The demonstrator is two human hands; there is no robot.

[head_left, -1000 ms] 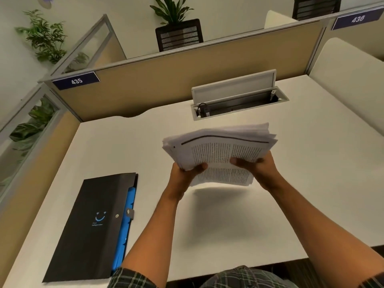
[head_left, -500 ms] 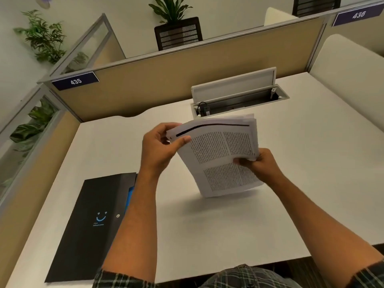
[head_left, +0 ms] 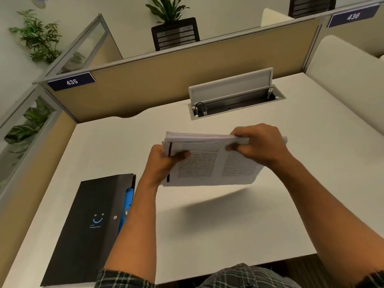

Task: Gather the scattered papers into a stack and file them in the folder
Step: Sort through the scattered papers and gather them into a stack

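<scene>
A stack of printed white papers [head_left: 207, 163] is held in the air above the middle of the desk, tilted with its printed face toward me. My left hand [head_left: 164, 165] grips its left edge, thumb on the front sheet. My right hand [head_left: 259, 144] grips the upper right edge from above, fingers curled over it. The black folder [head_left: 91, 223] with a blue smiley logo lies closed on the desk at the near left, blue dividers showing along its right side, partly hidden by my left forearm.
The white desk [head_left: 228, 225] is bounded by a tan partition [head_left: 187, 71] at the back and left. An open cable tray [head_left: 234, 102] with a raised lid sits in the desk behind the papers. A cream panel [head_left: 349, 75] stands at the right.
The stack turned from upright to landscape. My left hand dropped from the top corner to the left edge; my right hand rose to the upper right edge.
</scene>
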